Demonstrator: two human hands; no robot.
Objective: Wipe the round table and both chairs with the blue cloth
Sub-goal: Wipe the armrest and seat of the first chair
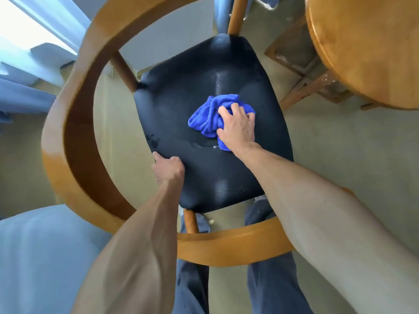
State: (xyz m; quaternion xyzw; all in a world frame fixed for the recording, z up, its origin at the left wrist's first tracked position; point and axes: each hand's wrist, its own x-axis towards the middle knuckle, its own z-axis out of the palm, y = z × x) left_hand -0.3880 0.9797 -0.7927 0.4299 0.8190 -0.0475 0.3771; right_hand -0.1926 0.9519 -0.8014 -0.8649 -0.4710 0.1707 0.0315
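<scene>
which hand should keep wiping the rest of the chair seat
Right. The right hand already grips the bunched blue cloth pressed on the black seat near its middle. The left hand has no cloth; it grips the seat's near-left edge and probably steadies the chair.

Single wide-angle view from the head, facing steeply down and a little forward. Close over a chair (213, 141), its dark seat filling the centre of the frame and its curved wooden back bending round the left and bottom. Both forearms entering from the bottom edge. Strong bowing toward the borders. Round table (367, 48) cut off at the upper right. Floor beyond.
</scene>
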